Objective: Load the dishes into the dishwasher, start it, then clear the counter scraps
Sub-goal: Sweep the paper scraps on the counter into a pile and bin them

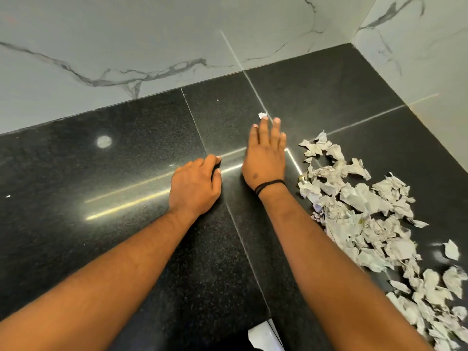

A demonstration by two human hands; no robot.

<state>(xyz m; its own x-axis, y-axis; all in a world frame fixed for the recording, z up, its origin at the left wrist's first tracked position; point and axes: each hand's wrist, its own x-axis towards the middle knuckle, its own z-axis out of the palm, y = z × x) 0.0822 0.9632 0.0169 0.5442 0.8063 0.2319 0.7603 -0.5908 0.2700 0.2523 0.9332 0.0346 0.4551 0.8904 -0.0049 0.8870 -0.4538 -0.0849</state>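
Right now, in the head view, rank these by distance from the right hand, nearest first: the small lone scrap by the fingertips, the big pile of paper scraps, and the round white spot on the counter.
1. Small lone scrap: at the right hand's fingertips, toward the wall.
2. Pile of paper scraps: just to its right.
3. Round white spot: far left, beyond the left hand.

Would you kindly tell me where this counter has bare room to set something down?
Left of the left hand, the black counter is bare up to the marble wall, save one tiny fleck. The back right corner is free too. Right of the right hand, paper scraps crowd it.
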